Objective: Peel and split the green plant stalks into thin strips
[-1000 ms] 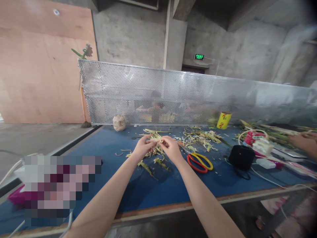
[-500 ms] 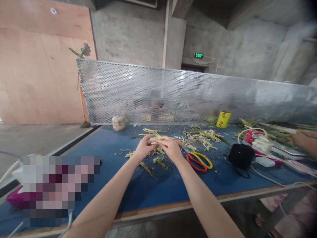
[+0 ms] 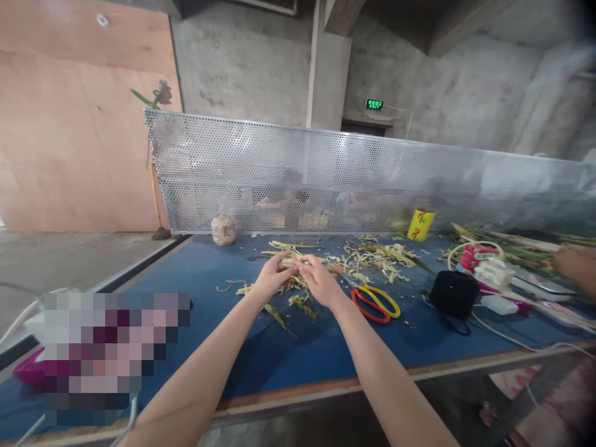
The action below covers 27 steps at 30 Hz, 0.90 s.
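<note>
My left hand [image 3: 274,275] and my right hand [image 3: 318,280] meet over the blue table, fingertips pinched together. Between them is a small pale green plant piece, mostly hidden by the fingers. Just beyond lie pale green plant strips [image 3: 286,244]. Nearer to me, a dark green spiky plant tip [image 3: 278,319] and another green tip [image 3: 303,305] rest on the table below my hands. Right of my right hand lie scissors [image 3: 376,304] with one red and one yellow handle loop, their blades pointing away toward the scraps.
A heap of plant peelings [image 3: 379,256] spreads behind the scissors. A perforated metal screen [image 3: 233,167] closes the table's far side. Nearby stand a whitish lump [image 3: 223,230], a yellow cylinder [image 3: 421,225] and a black box [image 3: 454,293] with cables. Another person's hand [image 3: 575,266] is at far right.
My fingertips have shifted slightly and closed nearer together, covering the pale piece that showed between them before. The other person's hand at far right has moved a little.
</note>
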Available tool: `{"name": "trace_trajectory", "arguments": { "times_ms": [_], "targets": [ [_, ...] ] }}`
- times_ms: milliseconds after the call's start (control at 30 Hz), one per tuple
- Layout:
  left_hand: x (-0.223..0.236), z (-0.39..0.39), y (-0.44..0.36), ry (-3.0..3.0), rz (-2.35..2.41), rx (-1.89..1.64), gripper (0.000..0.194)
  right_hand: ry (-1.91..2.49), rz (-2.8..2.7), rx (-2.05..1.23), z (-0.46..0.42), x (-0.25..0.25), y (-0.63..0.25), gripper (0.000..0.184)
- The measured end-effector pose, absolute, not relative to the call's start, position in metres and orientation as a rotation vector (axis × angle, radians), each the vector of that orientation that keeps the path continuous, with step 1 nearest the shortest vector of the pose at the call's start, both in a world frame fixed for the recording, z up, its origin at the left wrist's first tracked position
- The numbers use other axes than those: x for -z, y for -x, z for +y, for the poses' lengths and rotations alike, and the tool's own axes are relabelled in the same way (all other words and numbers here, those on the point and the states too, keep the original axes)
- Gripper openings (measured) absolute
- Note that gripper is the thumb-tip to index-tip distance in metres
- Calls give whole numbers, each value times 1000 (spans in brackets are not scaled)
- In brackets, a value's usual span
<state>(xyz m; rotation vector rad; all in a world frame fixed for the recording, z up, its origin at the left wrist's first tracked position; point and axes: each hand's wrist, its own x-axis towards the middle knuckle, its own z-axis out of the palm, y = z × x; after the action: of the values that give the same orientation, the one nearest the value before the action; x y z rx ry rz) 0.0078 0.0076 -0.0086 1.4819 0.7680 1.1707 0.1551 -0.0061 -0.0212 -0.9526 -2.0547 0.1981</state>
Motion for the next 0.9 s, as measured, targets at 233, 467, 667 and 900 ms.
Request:
{"name": "trace_trajectory", "arguments": {
  "times_ms": [233,467,667,900],
  "targets": [
    [10,10,-6,-1485,766,-1186,65,902,-1891,-327,2,25,-148,33],
    [10,9,-5,-1520,802,-1163,63,992,-1776,-357,5,24,-149,26],
    [10,7,-6,-1581,809,-1099,62,1012,-1726,-390,5,21,-153,22],
    [11,8,-5,-1625,821,-1072,63,1036,-1679,-398,5,22,-155,15]
  ]
}}
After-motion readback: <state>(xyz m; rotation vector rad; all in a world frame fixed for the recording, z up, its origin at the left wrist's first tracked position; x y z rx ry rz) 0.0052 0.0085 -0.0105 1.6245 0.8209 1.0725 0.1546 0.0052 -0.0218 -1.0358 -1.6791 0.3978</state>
